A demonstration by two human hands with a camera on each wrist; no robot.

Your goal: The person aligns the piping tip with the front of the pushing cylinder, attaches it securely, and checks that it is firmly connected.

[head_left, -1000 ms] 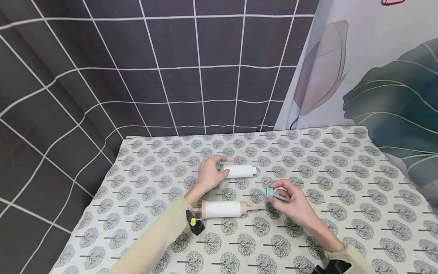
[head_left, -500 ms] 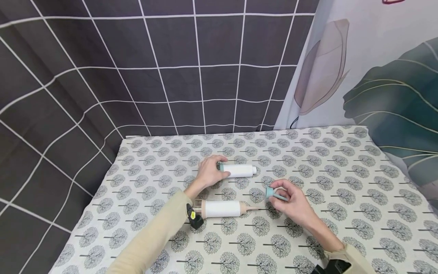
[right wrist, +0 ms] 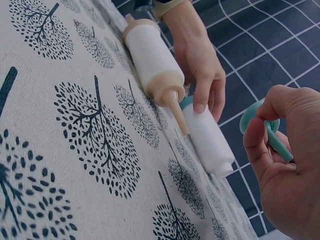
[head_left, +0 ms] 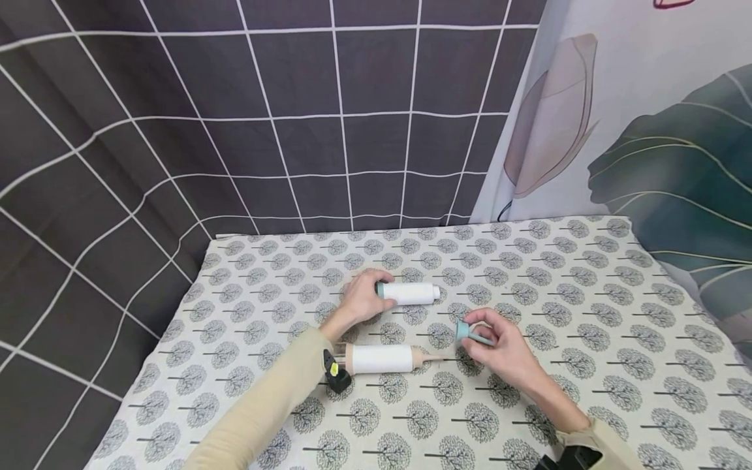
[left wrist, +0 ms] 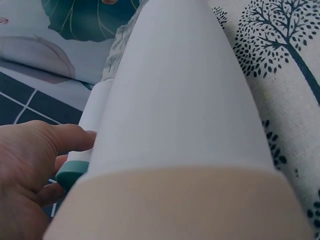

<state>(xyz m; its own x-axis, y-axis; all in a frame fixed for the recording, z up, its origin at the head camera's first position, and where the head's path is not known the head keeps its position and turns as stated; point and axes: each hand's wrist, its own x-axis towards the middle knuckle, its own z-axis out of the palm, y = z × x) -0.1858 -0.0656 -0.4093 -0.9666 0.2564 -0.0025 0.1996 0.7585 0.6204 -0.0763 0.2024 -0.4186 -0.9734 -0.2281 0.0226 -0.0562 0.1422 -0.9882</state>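
Observation:
My left hand (head_left: pixel 360 299) grips the green-collared end of a white squeeze bottle (head_left: pixel 413 294), which lies on its side on the cloth. In the left wrist view the thumb lies along the white wall, beside the green collar (left wrist: pixel 72 172). My right hand (head_left: pixel 499 343) pinches a green nozzle cap (head_left: pixel 464 331) between thumb and fingers, its thin spout pointing back toward the palm. Between the hands and nearer me lies a second white squeeze bottle (head_left: pixel 382 359) with beige ends and a beige pointed nozzle (right wrist: pixel 177 115). My left sleeve overlaps its clear rear end.
A cloth with a tree print (head_left: pixel 423 418) covers the table. A dark gridded curtain (head_left: pixel 305 143) hangs behind and to the left. At the right back hangs a pale curtain (head_left: pixel 546 130) with leaf shapes.
My left hand's fingers have shifted slightly over the bottle's green end, hiding the clear part that showed earlier. The right hand and the nozzle cap stay put.

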